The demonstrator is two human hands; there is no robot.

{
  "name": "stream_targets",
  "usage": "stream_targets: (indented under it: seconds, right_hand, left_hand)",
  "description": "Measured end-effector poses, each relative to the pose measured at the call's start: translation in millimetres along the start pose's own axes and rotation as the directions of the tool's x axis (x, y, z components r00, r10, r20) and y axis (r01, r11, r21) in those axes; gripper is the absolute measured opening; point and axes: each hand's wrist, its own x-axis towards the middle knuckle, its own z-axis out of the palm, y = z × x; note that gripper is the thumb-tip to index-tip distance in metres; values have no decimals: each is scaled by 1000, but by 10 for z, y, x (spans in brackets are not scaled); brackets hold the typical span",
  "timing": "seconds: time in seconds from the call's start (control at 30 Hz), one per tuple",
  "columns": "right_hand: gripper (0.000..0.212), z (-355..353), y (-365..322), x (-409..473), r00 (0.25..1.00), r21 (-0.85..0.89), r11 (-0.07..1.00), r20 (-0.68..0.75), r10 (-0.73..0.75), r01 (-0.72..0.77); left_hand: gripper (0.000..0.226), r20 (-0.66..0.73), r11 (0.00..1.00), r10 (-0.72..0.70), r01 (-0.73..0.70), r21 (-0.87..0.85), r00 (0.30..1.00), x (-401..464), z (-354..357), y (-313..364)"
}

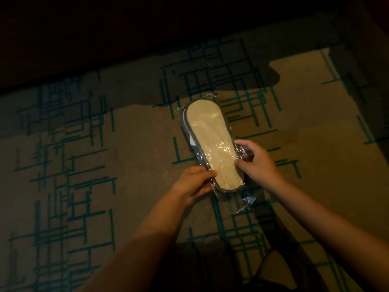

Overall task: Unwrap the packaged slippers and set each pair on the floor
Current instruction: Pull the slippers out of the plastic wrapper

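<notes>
Patterned carpet (126,144), both hands (194,185) (255,161) gripping plastic-wrapped slippers (210,142)

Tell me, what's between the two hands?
In the head view, the wrapped slippers: their near end sits between the left hand and right hand, both gripping the plastic.

- No lettering, label, brand or number can be read anywhere from here.
- The clear plastic wrap (221,148) around the slippers shows only glare, no print.
- The tan sole (207,131) facing up is plain.
- The carpet (126,144) bears teal lines only, not writing.
</notes>
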Motion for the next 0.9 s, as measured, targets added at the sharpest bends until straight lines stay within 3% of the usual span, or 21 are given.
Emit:
stream_targets:
  seconds: [0.07,0.13,0.17,0.23,0.3,0.4,0.47,0.53,0.63,0.7,0.9]
  right_hand:
    - [50,-10,-56,1,994,-148,988,-96,-60,46]
    - [35,-38,-173,-83,941,-215,962,-255,-223,170]
    - [25,-53,-250,-153,907,-211,939,-272,-322,271]
    - [18,-23,-358,-298,869,-248,872,-165,-467,422]
    - [18,70,-301,-353,888,-345,842,-49,-457,414]
    - [14,148,-100,-301,974,-428,878,31,-223,215]
    - [18,153,-58,-296,991,-302,944,32,-128,132]
    - [21,173,-94,-310,994,-35,995,-65,-91,89]
    - [17,225,-214,-283,996,416,909,-69,54,-20]
    - [21,270,-270,-243,996,508,859,-23,82,-59]
    - [20,414,-373,-189,995,597,802,-71,66,-10]
  left_hand:
    - [14,-27,998,23,-25,-56,999,-25,-31,-20]
    - [22,-66,980,63,-74,-184,996,-43,-61,-26]
    - [25,-78,959,86,-104,-262,993,-46,-73,-29]
    - [27,-102,902,140,-169,-397,985,-55,-88,-23]
    - [26,-145,850,196,-242,-468,970,-56,-93,-7]
    - [19,-180,785,257,-313,-534,950,-71,-101,39]
    - [18,-199,762,293,-354,-543,935,-80,-103,64]
    - [17,-209,766,327,-388,-513,921,-91,-91,69]
    - [21,-187,771,378,-420,-478,907,-90,-54,53]
    - [28,-160,761,403,-427,-489,901,-80,-18,27]
    - [28,-139,686,369,-370,-627,919,-11,1,25]
